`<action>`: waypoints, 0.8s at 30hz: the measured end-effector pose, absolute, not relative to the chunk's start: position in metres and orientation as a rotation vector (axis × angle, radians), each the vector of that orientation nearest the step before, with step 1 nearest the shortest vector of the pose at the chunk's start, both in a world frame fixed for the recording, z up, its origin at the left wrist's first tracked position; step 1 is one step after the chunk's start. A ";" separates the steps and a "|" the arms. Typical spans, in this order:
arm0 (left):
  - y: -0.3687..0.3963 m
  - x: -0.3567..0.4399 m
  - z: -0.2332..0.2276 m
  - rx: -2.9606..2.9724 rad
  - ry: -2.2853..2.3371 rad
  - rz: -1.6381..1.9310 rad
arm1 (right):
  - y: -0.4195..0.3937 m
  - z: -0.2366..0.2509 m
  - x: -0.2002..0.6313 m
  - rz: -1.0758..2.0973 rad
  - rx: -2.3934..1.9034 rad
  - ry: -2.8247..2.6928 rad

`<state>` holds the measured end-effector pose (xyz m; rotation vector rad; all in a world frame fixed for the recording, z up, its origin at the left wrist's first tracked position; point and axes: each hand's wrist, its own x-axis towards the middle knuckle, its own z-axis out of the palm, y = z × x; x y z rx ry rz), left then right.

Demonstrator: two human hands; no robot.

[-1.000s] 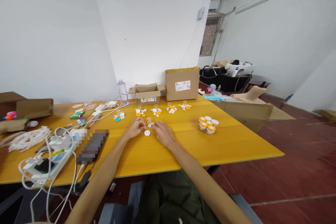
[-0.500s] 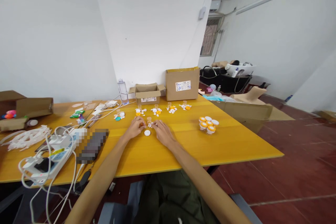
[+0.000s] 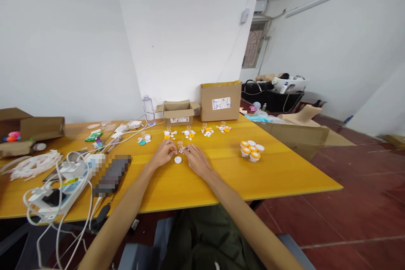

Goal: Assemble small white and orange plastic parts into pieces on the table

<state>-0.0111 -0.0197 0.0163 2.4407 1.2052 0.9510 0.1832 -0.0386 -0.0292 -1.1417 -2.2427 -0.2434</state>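
My left hand rests on the table with its fingers curled together; a bit of orange shows at its fingertips, too small to make out. Facing it, my right hand has its fingers bent down and close together, the tips beside a small white spoked part. What those fingers hold, if anything, is hidden. Just beyond the white part stands a small clear cup. A round white lid lies flat on the near side, between the two hands.
Several clusters of small white, orange and teal parts with clear cups line the back. Lidded clear cups are grouped at right. Behind stand cardboard boxes and a clear bottle. A power strip, cables and a dark blurred object lie left.
My hands stay almost in place, with only slight finger movement at the left. The whole view has shifted very slightly. The parts on the table look the same.
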 end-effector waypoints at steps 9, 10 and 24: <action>-0.028 -0.012 0.029 2.473 1.065 0.756 | -0.040 -0.028 0.183 -0.251 -1.145 -2.234; -0.028 -0.012 0.028 2.479 1.057 0.733 | -0.040 -0.028 0.183 -0.251 -1.149 -2.234; -0.025 -0.012 0.024 2.529 0.981 0.654 | -0.044 -0.024 0.180 -0.241 -1.151 -2.233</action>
